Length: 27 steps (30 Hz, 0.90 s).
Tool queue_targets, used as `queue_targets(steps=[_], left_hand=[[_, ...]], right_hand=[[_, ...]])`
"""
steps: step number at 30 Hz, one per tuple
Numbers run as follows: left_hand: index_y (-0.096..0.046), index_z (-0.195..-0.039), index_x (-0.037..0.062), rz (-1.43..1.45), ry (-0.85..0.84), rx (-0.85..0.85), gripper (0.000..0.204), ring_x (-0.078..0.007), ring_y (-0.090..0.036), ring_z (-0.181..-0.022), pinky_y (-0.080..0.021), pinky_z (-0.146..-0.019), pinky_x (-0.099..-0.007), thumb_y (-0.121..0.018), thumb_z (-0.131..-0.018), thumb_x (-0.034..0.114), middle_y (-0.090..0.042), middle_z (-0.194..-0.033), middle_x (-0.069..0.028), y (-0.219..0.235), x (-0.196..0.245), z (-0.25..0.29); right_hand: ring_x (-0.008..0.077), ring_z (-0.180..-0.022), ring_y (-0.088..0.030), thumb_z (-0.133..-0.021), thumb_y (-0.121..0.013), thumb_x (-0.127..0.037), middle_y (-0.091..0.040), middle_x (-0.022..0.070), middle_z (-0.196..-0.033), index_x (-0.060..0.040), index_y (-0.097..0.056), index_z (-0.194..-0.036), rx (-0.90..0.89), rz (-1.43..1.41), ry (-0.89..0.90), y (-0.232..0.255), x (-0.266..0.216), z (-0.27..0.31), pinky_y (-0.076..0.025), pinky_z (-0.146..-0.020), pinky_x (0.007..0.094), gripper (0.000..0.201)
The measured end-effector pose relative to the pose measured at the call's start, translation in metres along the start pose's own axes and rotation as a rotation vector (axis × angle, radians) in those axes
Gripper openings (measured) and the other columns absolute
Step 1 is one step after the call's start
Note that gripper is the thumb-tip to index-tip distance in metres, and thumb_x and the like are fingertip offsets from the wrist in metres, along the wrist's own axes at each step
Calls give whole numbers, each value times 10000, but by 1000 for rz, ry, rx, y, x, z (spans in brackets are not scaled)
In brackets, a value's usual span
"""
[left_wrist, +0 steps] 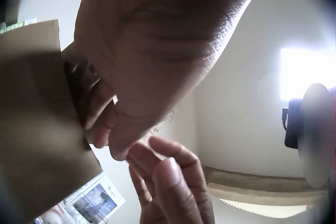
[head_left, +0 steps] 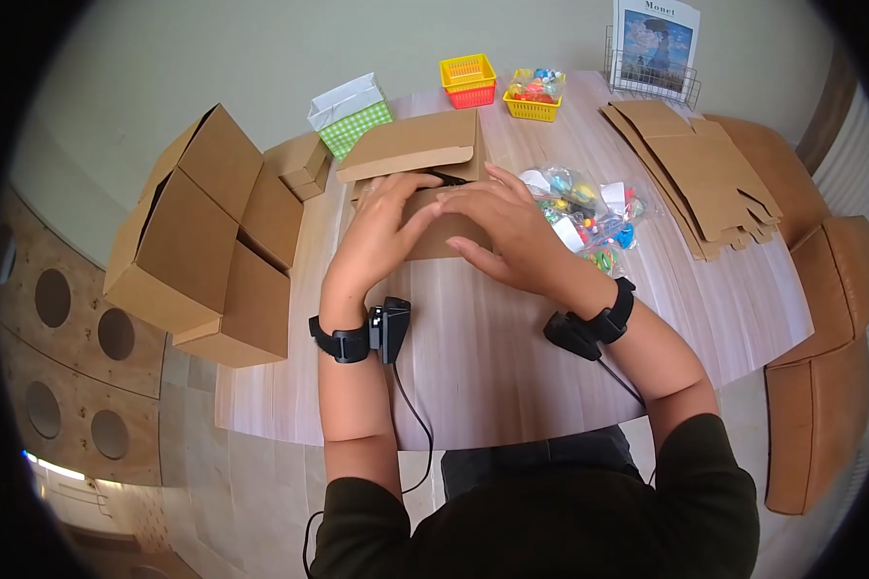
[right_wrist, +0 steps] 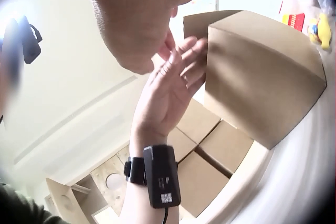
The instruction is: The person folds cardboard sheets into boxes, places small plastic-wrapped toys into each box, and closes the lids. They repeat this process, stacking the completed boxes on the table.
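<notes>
A brown cardboard box point(head_left: 444, 236) stands mid-table with its lid flap point(head_left: 406, 145) raised. Both hands are over its top opening. My left hand point(head_left: 381, 227) reaches in from the left, its fingers loosely bent at the opening; the right wrist view shows this hand point(right_wrist: 168, 92) beside the box wall point(right_wrist: 252, 77). From the right comes my right hand point(head_left: 507, 227), fingers relaxed and thumb apart, close to the left fingertips. Something dark point(head_left: 446, 179) shows near the fingertips; the hands partly hide it, and I cannot tell whether it is touched.
Large cardboard boxes point(head_left: 193, 222) stand at the left, a green checked basket point(head_left: 357, 130) behind. Yellow and red baskets point(head_left: 468, 82) are at the back. Bags of colourful small items point(head_left: 589, 212) lie right of the box, flattened cardboard point(head_left: 695, 164) farther right, and a rack holds a picture point(head_left: 655, 48).
</notes>
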<state>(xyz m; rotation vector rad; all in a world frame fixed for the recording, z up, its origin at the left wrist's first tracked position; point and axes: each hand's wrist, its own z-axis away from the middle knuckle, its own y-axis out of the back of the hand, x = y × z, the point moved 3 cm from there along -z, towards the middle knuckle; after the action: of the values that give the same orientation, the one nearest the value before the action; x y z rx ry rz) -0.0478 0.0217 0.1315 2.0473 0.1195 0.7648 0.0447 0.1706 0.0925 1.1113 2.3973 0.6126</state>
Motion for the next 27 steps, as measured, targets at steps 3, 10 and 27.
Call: queue_targets(steps=[3, 10, 27], left_hand=[[-567, -1271, 56, 45, 45, 188, 353, -326, -460, -1272, -372, -1053, -393, -562, -950, 203, -550, -1329, -149, -5, -21, -1], [-612, -1214, 1, -151, 146, 5, 396, -406, -379, -1315, -321, -1092, -428, -511, -988, 310, -505, -1343, -234, 0, -22, -7], [-404, -1430, 8, -278, 245, 484, 557, -364, -626, -923, -498, -833, -412, -542, -969, 289, -627, -1100, -244, 7, -60, -8]], right_hand=[[273, -1195, -495, -800, -707, -176, -576, 101, -1209, -73, -504, -1265, -120, 55, -22, -8, 4, 5, -326, -1071, 472, 517], [319, -1287, -401, -765, -742, -217, -523, 106, -1286, -74, -500, -1293, -126, 227, 9, -16, -6, -7, -291, -1073, 518, 598], [327, -1263, -450, -792, -622, -104, -430, 207, -1411, 16, -487, -1295, -92, 346, 38, -16, 0, -8, -343, -1078, 443, 535]])
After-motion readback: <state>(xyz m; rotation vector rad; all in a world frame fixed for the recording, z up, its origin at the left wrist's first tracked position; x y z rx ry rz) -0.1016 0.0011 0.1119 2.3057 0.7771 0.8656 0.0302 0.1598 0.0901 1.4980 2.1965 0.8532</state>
